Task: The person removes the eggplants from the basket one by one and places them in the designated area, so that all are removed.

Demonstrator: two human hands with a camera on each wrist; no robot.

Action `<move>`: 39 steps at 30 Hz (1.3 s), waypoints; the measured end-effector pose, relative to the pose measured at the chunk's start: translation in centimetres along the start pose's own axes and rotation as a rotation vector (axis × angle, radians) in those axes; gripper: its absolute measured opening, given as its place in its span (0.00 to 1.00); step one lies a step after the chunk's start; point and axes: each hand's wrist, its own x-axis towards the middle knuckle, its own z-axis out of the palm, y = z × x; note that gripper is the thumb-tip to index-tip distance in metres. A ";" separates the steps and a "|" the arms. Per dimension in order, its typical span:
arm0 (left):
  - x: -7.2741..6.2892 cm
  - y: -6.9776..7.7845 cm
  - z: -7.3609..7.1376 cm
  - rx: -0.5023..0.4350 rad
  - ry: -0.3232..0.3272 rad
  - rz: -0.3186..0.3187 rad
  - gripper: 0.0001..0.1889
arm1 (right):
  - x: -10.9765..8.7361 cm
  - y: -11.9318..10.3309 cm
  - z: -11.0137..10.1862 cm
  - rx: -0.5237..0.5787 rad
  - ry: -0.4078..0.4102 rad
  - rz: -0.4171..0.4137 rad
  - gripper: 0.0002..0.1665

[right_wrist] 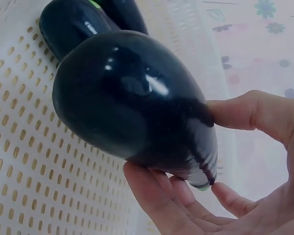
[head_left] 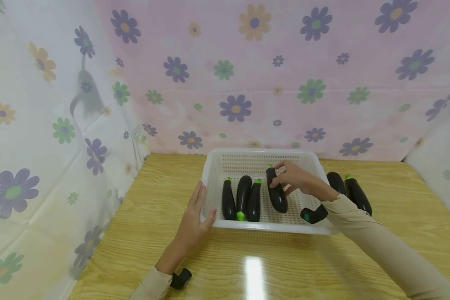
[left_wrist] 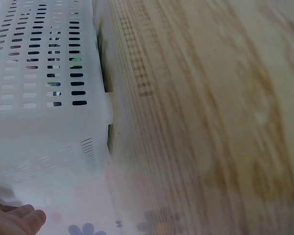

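My right hand (head_left: 293, 176) grips a dark eggplant (head_left: 276, 192) over the right half of a white perforated basket (head_left: 266, 226). In the right wrist view, thumb and fingers pinch this eggplant (right_wrist: 130, 98) near its narrow stem end, its broad end toward the camera. Three more eggplants (head_left: 243, 193) lie side by side in the basket's left half. My left hand (head_left: 195, 216) rests against the basket's left rim with fingers straight. In the left wrist view only some fingers (left_wrist: 22, 220) show, beside the basket's end wall (left_wrist: 44, 137).
Two eggplants (head_left: 357, 195) lie on the wooden table (head_left: 393, 208) right of the basket, partly behind my right forearm. A flowered cloth (head_left: 210, 83) hangs close behind the basket and along both sides. Black wrist cameras (head_left: 314, 214) are strapped to both wrists.
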 end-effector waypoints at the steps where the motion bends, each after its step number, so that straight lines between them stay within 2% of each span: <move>1: 0.0 0.0 0.0 -0.002 0.000 -0.003 0.38 | -0.1 -0.1 -0.1 -0.004 0.000 -0.001 0.43; 19: 0.0 -0.1 0.1 -0.012 0.006 0.008 0.38 | -2.1 -1.4 -0.8 -0.022 0.022 -0.041 0.41; 27: 0.0 -0.2 0.2 -0.011 0.013 0.008 0.38 | -2.6 -2.2 -1.8 -0.015 0.046 -0.047 0.41; 34: -0.1 -0.2 0.2 -0.016 0.015 0.009 0.38 | -3.5 -2.4 -2.8 -0.005 0.065 -0.094 0.42; 39: 0.0 -0.1 0.1 -0.018 0.012 0.007 0.38 | -4.0 -2.6 -3.4 -0.010 0.098 -0.079 0.45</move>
